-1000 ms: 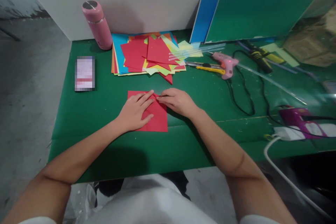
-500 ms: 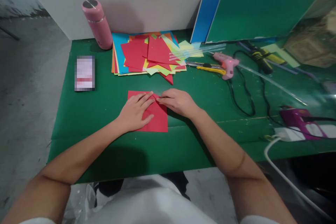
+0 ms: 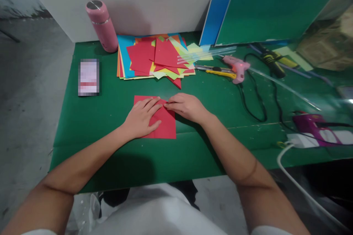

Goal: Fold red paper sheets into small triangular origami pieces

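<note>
A square of red paper (image 3: 167, 125) lies on the green tabletop (image 3: 110, 165) in front of me. My left hand (image 3: 142, 117) rests flat on its left half, fingers spread, with the thumb towards the paper's middle. At the upper right corner, my right hand (image 3: 184, 106) has its fingers pinched together on the paper's edge. The corner itself is hidden under those fingers. The two hands are close but apart, with a strip of red paper showing between them.
Behind the hands lies a pile of coloured paper (image 3: 140, 57). A pink bottle (image 3: 103, 27) and a blurred-out flat object (image 3: 88, 77) are at left. To the right are a yellow utility knife (image 3: 220, 73), a pink glue gun (image 3: 238, 69), clear glue sticks (image 3: 204, 55) and a power strip (image 3: 303, 140).
Hardly anything differs. Both hands stay in place on the red paper, and the whole view has shifted very slightly.
</note>
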Demonstrator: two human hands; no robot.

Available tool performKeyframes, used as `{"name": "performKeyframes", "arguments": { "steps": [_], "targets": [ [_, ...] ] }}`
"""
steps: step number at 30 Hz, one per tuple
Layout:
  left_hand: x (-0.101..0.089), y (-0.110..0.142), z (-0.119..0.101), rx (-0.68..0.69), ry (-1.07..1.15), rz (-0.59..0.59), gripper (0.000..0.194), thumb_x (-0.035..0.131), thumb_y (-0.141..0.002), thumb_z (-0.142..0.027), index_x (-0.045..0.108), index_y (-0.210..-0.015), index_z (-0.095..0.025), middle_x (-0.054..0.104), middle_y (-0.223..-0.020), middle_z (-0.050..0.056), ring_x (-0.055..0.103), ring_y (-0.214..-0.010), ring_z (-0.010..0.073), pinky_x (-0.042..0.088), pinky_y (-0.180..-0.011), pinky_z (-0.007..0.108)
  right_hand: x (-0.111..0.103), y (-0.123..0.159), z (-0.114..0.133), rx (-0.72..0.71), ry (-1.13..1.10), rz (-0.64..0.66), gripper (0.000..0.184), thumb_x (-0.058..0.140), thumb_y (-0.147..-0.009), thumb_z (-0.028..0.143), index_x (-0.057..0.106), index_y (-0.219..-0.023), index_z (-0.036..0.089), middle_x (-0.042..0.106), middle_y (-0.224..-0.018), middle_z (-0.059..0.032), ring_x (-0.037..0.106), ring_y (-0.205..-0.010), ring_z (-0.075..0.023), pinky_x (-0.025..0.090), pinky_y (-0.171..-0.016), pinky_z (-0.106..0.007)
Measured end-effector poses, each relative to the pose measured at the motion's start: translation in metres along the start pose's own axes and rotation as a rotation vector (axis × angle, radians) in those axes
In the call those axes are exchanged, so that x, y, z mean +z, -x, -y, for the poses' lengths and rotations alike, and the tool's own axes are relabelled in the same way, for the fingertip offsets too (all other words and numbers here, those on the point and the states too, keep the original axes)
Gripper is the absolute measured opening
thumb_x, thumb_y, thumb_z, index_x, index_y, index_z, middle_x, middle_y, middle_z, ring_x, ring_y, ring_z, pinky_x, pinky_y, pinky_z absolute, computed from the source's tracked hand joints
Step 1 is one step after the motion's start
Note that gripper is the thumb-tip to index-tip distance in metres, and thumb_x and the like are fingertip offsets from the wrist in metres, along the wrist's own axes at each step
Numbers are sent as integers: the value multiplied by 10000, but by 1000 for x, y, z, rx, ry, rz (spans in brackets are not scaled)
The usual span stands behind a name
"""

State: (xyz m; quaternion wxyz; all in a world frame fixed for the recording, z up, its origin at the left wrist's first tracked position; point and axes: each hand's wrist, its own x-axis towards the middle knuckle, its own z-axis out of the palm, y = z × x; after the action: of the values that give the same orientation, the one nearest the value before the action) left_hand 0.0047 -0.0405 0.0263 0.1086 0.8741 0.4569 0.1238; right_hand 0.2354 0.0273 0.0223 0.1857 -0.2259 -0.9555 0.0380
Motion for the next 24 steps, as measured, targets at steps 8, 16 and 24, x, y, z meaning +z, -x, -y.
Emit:
{"name": "performKeyframes", "arguments": {
  "steps": [8,16,24],
  "targets": [
    [-1,0,0,-3,-21,32,536,470,-931,-436,511,-1357,-113,423,-1512,128,408,-1355,303,333,-1128,474,0,0,-1,-21,19,-4,314,431,-1001,252,744,-983,226,732,-962,-66,629,-840,-175,495,-713,-298],
    [-2,-1,-1,-18,-27,49,603,469,-926,-444,450,-1418,-96,423,-1511,137,398,-1363,297,327,-1132,461,1,1,-1,-26,34,-40,280,468,-988,238,746,-971,213,732,-970,-61,627,-850,-175,493,-700,-282],
    [-6,-3,-3,-51,-51,67,634,470,-908,-457,425,-1449,-130,433,-1510,105,418,-1332,302,369,-1076,458,-2,0,1,13,12,-6,293,457,-997,252,744,-981,197,732,-962,-64,618,-837,-176,485,-688,-288]
  ]
}}
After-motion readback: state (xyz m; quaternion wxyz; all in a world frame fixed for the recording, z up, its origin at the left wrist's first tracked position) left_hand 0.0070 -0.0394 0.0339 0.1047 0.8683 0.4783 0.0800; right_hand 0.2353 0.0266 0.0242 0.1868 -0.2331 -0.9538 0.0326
